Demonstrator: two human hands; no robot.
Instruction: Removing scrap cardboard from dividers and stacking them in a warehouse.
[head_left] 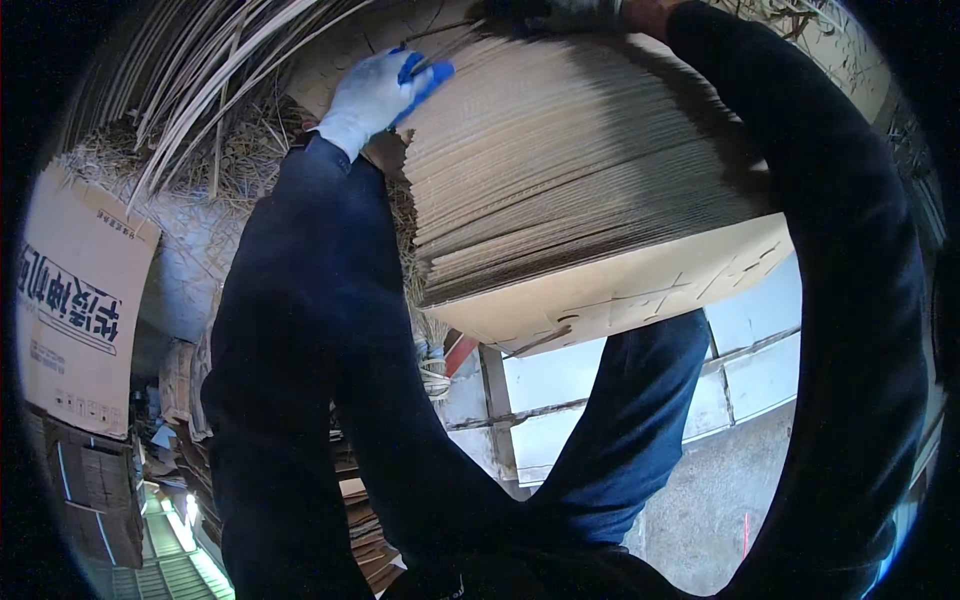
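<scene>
A thick stack of cardboard sheets [590, 150] fills the upper middle, its many edges facing up in tight ridges. The pale face of the nearest sheet [620, 290] has short cut lines along it. At the stack's far left corner is my left hand [380, 92], in a white glove with blue-coated fingers, which bend around the sheets' edge. My right hand [575, 14], also gloved, reaches over the far side of the stack. It is partly cut off by the top of the picture, and its fingers are dark and hard to make out.
Long thin cardboard strips [225, 75] hang at the upper left, above a heap of shredded scraps [245, 155]. A printed cardboard sheet [85, 290] stands at far left. My knee [640, 420] is below the stack, over pale panels [545, 440].
</scene>
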